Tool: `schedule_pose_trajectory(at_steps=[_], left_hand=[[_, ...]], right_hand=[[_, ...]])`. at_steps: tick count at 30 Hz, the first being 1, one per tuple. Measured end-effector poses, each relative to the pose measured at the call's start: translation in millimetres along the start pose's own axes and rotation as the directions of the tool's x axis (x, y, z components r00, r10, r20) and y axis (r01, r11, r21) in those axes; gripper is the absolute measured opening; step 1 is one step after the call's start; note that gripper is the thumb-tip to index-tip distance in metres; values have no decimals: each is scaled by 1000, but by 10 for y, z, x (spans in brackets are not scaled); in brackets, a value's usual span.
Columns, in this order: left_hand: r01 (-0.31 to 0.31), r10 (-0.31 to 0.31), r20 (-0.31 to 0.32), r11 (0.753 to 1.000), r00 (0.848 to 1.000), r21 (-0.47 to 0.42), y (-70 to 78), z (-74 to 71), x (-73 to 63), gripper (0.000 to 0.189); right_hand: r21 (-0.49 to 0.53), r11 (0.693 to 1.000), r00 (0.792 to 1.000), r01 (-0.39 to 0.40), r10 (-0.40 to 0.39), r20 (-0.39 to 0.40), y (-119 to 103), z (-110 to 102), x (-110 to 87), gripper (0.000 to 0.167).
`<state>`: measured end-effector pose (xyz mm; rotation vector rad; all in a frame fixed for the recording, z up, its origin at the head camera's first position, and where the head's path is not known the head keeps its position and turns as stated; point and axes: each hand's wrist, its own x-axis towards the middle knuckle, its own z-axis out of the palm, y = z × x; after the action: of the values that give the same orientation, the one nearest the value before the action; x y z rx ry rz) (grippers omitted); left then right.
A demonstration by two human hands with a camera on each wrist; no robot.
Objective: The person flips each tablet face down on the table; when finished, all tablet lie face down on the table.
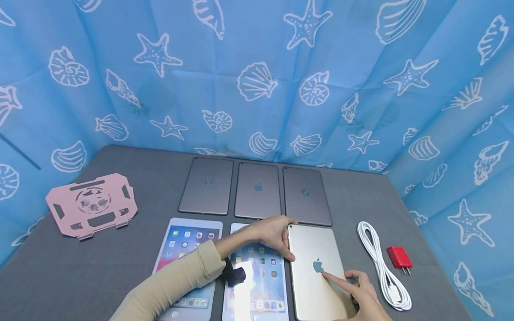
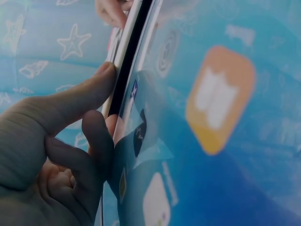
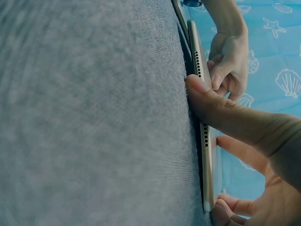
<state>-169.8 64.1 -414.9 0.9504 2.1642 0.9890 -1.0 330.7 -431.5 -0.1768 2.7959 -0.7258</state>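
Note:
A gold tablet [image 1: 313,245] lies back-up at the right end of the front row on the grey table [image 1: 100,276]. My left hand [image 1: 273,234] holds its far left corner. In the left wrist view my thumb [image 2: 80,99] presses the gold tablet's thin edge [image 2: 131,52] and the fingers curl beneath. My right hand [image 1: 361,290] grips the near right part, with its index finger lying on the back by the logo. The right wrist view shows that thumb [image 3: 211,103] at the gold tablet's speaker-hole edge [image 3: 207,155] and the fingers on the other face.
Two tablets lie screen-up [image 1: 184,245] [image 1: 261,285] left of the gold one. Three grey tablets [image 1: 206,185] [image 1: 258,189] [image 1: 306,195] lie back-up behind. A pink stand [image 1: 91,204] sits far left. A coiled white cable [image 1: 381,263] and a red charger [image 1: 399,257] lie right.

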Motion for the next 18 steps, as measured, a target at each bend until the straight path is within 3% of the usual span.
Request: schedule_pose_trajectory(at_steps=[6, 13, 18], left_hand=[[-3, 3, -1, 1000, 1000, -1, -6, 1, -5, 100], [-6, 11, -25, 985, 1000, 173, 26, 45, 13, 98], [1, 5, -31, 977, 1000, 213, 38, 61, 18, 98]], right_hand=[[0, 1000, 1000, -22, 22, 10, -9, 3, 11, 84], [-32, 999, 999, -37, 37, 15, 2, 10, 13, 86], [-15, 999, 998, -52, 52, 24, 16, 16, 15, 84]])
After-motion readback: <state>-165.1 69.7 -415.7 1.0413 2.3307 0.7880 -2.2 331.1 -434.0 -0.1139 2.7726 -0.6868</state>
